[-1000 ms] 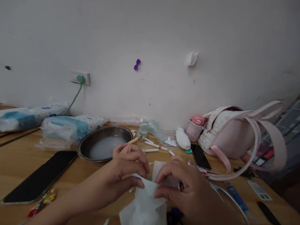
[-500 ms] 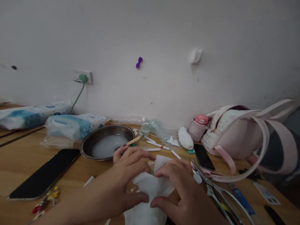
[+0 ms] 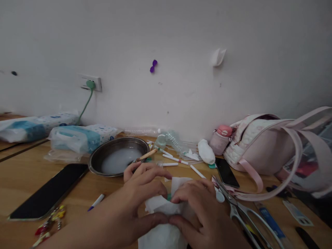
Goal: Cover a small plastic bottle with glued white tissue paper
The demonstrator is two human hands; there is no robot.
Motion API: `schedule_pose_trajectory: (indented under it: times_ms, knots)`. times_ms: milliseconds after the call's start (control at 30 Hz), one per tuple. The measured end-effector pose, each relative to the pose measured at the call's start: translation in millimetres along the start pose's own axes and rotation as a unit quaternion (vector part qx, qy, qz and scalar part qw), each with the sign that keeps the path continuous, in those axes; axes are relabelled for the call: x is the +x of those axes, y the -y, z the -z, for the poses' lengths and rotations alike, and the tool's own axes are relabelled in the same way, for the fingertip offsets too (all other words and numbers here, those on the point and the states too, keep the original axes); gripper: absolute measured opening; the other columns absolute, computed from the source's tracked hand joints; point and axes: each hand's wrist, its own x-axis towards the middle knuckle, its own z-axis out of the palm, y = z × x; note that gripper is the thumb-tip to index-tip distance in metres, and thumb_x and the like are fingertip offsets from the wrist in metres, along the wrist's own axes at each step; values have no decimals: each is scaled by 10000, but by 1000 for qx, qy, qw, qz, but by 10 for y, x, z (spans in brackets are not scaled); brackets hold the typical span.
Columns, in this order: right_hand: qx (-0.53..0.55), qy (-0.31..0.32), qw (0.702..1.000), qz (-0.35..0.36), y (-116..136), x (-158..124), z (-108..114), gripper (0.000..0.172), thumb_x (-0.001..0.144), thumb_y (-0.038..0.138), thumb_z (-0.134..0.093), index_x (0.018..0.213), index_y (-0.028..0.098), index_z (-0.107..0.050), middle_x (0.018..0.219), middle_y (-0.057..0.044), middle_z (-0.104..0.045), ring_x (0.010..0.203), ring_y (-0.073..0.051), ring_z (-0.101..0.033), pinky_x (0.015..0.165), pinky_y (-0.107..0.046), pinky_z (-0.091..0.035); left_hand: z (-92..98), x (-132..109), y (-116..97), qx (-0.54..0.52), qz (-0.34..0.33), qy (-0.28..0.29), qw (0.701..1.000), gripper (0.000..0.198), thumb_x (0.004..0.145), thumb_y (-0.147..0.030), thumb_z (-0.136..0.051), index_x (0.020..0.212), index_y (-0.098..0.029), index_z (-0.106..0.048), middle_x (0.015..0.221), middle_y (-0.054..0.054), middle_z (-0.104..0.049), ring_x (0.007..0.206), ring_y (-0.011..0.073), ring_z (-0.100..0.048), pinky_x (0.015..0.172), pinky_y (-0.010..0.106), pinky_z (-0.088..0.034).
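Low in the middle of the view, my left hand (image 3: 145, 197) and my right hand (image 3: 198, 207) hold a white tissue (image 3: 164, 237) from both sides. Both thumbs press on its upper face with their tips almost meeting, while the fingers curl over its far edge. A bit of green shows between the fingers under the tissue; what it belongs to is hidden. Just beyond my left hand stands a metal bowl (image 3: 94, 166) of cloudy liquid, with a wooden-handled tool (image 3: 147, 155) at its rim. Scissors (image 3: 240, 211) lie right of my right hand.
Left are a large black phone (image 3: 49, 192), a beaded charm (image 3: 50, 223), a marker (image 3: 95, 202) and tissue packs (image 3: 80, 138). Behind are scattered markers (image 3: 175, 159), a plastic bottle (image 3: 173, 140) and a white wrapped bundle (image 3: 206, 152). A pink bag (image 3: 261, 148) and small phone (image 3: 227, 172) sit right.
My thumbs have come closer together on the tissue, and its raised front part sits lower. My left forearm has shifted, uncovering more of the marker beside it. The view has shifted slightly.
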Motion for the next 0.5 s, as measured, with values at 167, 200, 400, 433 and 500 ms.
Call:
schedule_pose_trajectory:
  times_ms: [167, 200, 400, 433, 500]
  knots:
    - [-21, -13, 1000, 18, 2, -19, -64, 103, 903, 276, -601, 898, 217, -516, 811, 67, -660, 782, -102, -626, 778, -254, -377, -31, 48, 60, 8, -34, -54, 998, 73, 868, -302, -647, 890, -296, -577, 1218, -33, -583, 1193, 234, -448, 1031, 435, -145]
    - [-22, -13, 999, 22, 8, -18, -64, 110, 917, 299, -580, 891, 215, -513, 804, 68, -660, 776, -100, -626, 777, -254, -377, -36, 58, 68, 7, -45, -62, 997, 63, 874, -309, -643, 877, -296, -581, 1201, -39, -595, 1183, 225, -453, 1022, 420, -147]
    - [-9, -9, 999, 34, 18, 5, 21, 222, 945, 414, -520, 864, 209, -541, 769, 76, -651, 747, -76, -613, 763, -230, -369, -16, 48, 82, 3, -58, -61, 996, 46, 874, -333, -647, 876, -320, -603, 1194, -57, -603, 1196, 210, -437, 1022, 409, -133]
    - [3, -2, 1000, 31, 12, 7, 36, 217, 944, 410, -525, 870, 209, -553, 779, 76, -654, 754, -73, -614, 766, -227, -366, -7, 38, 85, 6, -58, -60, 996, 39, 875, -321, -644, 886, -323, -607, 1213, -53, -595, 1206, 213, -429, 1024, 409, -134]
    - [23, 20, 999, 23, -5, 6, 55, 191, 950, 373, -527, 869, 207, -578, 791, 72, -658, 761, -72, -614, 770, -234, -359, 8, 22, 92, 9, -64, -64, 996, 40, 889, -279, -617, 894, -319, -614, 1226, -40, -593, 1211, 211, -428, 1025, 402, -149]
